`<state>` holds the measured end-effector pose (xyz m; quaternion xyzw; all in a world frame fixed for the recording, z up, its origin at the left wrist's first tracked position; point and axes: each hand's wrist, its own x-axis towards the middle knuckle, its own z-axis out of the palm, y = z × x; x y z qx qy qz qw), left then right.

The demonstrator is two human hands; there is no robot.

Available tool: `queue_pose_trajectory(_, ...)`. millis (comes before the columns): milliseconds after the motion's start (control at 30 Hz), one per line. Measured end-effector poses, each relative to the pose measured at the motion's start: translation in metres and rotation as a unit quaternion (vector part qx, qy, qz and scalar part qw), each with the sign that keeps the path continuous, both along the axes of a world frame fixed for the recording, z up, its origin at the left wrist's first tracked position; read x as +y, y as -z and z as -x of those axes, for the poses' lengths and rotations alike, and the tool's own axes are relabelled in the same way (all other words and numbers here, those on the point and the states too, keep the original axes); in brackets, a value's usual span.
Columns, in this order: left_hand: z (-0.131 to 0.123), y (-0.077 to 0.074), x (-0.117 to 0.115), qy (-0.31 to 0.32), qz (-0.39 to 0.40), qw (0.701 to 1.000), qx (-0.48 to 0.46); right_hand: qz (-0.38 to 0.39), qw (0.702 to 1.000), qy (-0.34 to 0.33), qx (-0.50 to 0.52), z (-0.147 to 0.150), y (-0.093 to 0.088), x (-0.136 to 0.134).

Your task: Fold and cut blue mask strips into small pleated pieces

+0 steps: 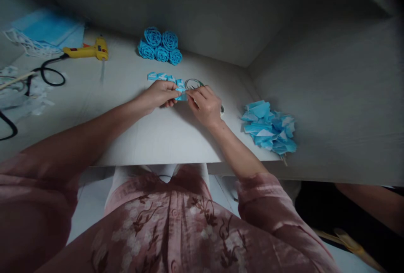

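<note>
White table point(151, 138) in a grey-walled corner. Left hand point(158, 95) and right hand point(205, 105) meet fingertip to fingertip, both pinched closed on the near end of the folded blue strip point(164, 77). The strip's long axis runs away and leftward, on the left hand's side. Beyond lie blue rosettes point(160, 46).

Overall light: dim and cool; underexposed, with a grey-blue cast.
Brightest patch: the pale tabletop point(142, 130) around the left hand point(159, 95) and right hand point(205, 105); the blue strip point(164, 77) they pinch reads clearly.
Shadows: soft-edged; a dark patch on the table just under the hands.
Edges: heavy darkening in the corners (darkest at top right); wide-lens bending of table edge and walls.
Focus: centre fairly sharp; the patterned shirt point(176, 231) near the lens is soft and smeared.
</note>
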<state>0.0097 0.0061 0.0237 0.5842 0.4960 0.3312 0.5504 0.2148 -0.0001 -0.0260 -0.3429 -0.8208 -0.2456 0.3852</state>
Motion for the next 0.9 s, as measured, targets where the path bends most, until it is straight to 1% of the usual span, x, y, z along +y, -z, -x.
queue_pose_trajectory(100, 0.0006, 0.0004, -0.0002, 0.005, -0.004, 1.0, -0.006, 0.024, 1.0, 0.009, -0.002, -0.0008, 0.0017, 0.0007)
queue_pose_trajectory(200, 0.001, 0.0008, 0.0001, 0.005, -0.002, 1.0, -0.007, 0.034, 0.999, -0.003, 0.01, -0.0011, 0.0025, 0.001)
queue_pose_trajectory(367, 0.0002, 0.0015, 0.0009, 0.0, 0.004, 1.0, -0.004, -0.04, 0.999, -0.022, 0.028, 0.0008, -0.001, -0.0002)
queue_pose_trajectory(467, 0.0, 0.0011, 0.0004, 0.004, 0.003, 1.0, -0.005, -0.063, 0.997, -0.029, 0.032, 0.0015, -0.0037, -0.0014)
queue_pose_trajectory(567, 0.0, -0.0005, -0.0007, -0.002, 0.011, 1.0, 0.002, -0.05, 0.998, -0.019, 0.04, 0.0003, -0.0037, -0.0017)
queue_pose_trajectory(733, 0.0001, -0.002, -0.0018, -0.003, 0.008, 1.0, 0.006, 0.006, 0.999, -0.007, 0.034, -0.0014, 0.0007, -0.0002)
queue_pose_trajectory(800, 0.0001, -0.0018, -0.0021, 0.002, 0.006, 1.0, 0.006, 0.005, 1.0, -0.002, 0.026, -0.001, 0.0017, 0.0004)
queue_pose_trajectory(900, 0.0003, -0.0014, -0.0021, 0.004, 0.006, 1.0, 0.004, -0.022, 1.0, -0.001, 0.015, -0.0006, 0.0021, 0.0007)
